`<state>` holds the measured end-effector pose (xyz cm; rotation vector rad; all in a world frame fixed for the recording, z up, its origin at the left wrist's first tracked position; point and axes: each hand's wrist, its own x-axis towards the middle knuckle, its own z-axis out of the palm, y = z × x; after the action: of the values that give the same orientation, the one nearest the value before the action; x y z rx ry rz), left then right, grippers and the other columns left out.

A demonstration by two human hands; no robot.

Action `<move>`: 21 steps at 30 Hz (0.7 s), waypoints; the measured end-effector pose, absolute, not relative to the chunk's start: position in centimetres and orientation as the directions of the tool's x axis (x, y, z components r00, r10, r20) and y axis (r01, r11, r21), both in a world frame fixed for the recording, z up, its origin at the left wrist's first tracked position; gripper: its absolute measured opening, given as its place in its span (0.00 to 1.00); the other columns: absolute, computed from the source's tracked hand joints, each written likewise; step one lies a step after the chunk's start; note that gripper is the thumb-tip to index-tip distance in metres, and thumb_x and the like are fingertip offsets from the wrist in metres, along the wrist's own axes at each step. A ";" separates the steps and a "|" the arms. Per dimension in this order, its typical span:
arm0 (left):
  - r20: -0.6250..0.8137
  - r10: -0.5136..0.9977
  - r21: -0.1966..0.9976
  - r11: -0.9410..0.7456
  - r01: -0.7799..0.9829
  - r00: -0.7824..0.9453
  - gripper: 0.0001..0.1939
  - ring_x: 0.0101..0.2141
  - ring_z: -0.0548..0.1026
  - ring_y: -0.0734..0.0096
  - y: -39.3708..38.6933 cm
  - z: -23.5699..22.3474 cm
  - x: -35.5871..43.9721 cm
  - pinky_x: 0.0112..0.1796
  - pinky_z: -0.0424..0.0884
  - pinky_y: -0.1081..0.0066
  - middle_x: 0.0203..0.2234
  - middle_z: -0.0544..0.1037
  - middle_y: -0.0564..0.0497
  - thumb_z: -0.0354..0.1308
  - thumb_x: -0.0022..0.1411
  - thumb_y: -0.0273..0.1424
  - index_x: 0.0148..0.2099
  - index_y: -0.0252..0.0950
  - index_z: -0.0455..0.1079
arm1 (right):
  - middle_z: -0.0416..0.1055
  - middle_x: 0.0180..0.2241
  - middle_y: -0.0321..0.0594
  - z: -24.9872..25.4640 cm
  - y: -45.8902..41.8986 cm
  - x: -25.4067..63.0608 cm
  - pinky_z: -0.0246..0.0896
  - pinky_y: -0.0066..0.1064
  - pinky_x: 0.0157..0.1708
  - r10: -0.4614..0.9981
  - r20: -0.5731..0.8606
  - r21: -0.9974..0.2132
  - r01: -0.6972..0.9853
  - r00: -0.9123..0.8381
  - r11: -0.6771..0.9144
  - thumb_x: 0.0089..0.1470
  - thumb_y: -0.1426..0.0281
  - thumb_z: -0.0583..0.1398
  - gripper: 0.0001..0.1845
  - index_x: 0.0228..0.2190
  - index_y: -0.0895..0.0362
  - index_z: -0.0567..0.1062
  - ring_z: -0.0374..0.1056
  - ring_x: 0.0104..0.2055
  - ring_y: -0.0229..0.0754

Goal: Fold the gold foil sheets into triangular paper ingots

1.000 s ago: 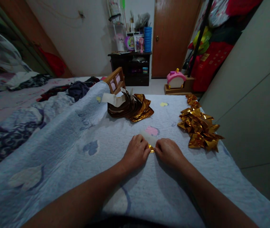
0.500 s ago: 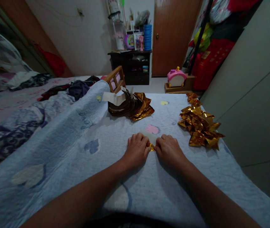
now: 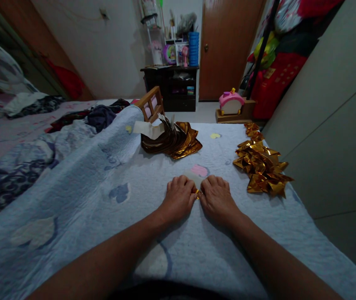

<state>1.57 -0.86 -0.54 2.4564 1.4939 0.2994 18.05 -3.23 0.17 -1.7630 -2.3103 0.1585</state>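
Observation:
Both hands rest close together on the blue quilt, pressing on one sheet of gold foil paper [image 3: 197, 192]. My left hand [image 3: 180, 196] has its fingers curled over the sheet's left side, thumb at the gold strip. My right hand [image 3: 218, 198] bends over the right side, its thumb almost touching the left one. Between the hands a little gold shows, with the pale backing beyond it; the rest of the sheet is covered. Farther off lies a fanned stack of gold foil paper [image 3: 171, 139]. Folded gold pieces [image 3: 261, 166] are heaped at the right.
The quilt [image 3: 128, 237] has heart patterns and rises in a ridge on the left. A wooden frame [image 3: 149, 104] stands behind the stack. Beyond the far edge are a pink toy [image 3: 231, 103] and a dark cabinet [image 3: 171, 89]. A pale panel [image 3: 337, 125] borders the right side.
My right hand has shifted left toward my left hand and spread farther over the sheet, so less gold shows between them. The view has moved slightly.

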 end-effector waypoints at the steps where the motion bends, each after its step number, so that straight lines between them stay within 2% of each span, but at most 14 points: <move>1: 0.038 0.889 0.320 -0.444 0.837 0.457 0.05 0.47 0.65 0.55 -0.8 -0.5 1.5 0.46 0.61 0.58 0.44 0.69 0.47 0.56 0.68 0.34 0.43 0.39 0.68 | 0.67 0.42 0.45 0.1 -3.2 18.0 0.49 0.40 0.46 0.963 0.118 -0.221 0.939 -0.243 0.264 0.64 0.66 0.56 0.06 0.38 0.56 0.70 0.59 0.46 0.50; 7: -0.006 0.862 0.330 -0.476 0.815 0.506 0.07 0.48 0.64 0.56 -0.5 -0.4 0.8 0.48 0.61 0.58 0.47 0.69 0.47 0.55 0.68 0.34 0.46 0.39 0.68 | 0.67 0.42 0.44 -0.1 -3.2 17.9 0.49 0.40 0.45 0.967 0.125 -0.211 0.947 -0.220 0.243 0.63 0.66 0.57 0.06 0.37 0.55 0.70 0.59 0.45 0.50; 14: -0.013 0.856 0.348 -0.481 0.805 0.517 0.07 0.48 0.64 0.56 -0.5 -0.3 0.7 0.48 0.62 0.58 0.47 0.69 0.47 0.55 0.68 0.34 0.47 0.39 0.68 | 0.68 0.41 0.44 -0.2 -3.1 18.1 0.50 0.41 0.45 0.966 0.140 -0.199 0.949 -0.219 0.244 0.62 0.61 0.59 0.10 0.37 0.55 0.70 0.60 0.45 0.51; 18: -0.010 0.855 0.365 -0.480 0.798 0.519 0.08 0.48 0.64 0.55 -0.5 -0.2 0.7 0.48 0.62 0.57 0.47 0.69 0.48 0.56 0.68 0.34 0.47 0.39 0.69 | 0.68 0.43 0.45 -0.2 -2.9 18.8 0.51 0.42 0.45 0.969 0.125 -0.209 0.949 -0.215 0.238 0.61 0.57 0.60 0.14 0.39 0.55 0.71 0.61 0.47 0.53; 21: -0.015 0.855 0.370 -0.477 0.797 0.519 0.07 0.48 0.64 0.55 -0.5 -0.2 0.6 0.48 0.62 0.57 0.48 0.69 0.47 0.56 0.68 0.33 0.47 0.40 0.69 | 0.68 0.44 0.45 -0.4 -2.7 19.6 0.52 0.41 0.45 0.965 0.129 -0.229 0.940 -0.228 0.252 0.61 0.59 0.60 0.13 0.41 0.55 0.71 0.61 0.48 0.53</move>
<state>0.60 -0.49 -0.24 2.4325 1.3734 0.2441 19.58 -2.66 -0.43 -1.7781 -2.2814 0.1490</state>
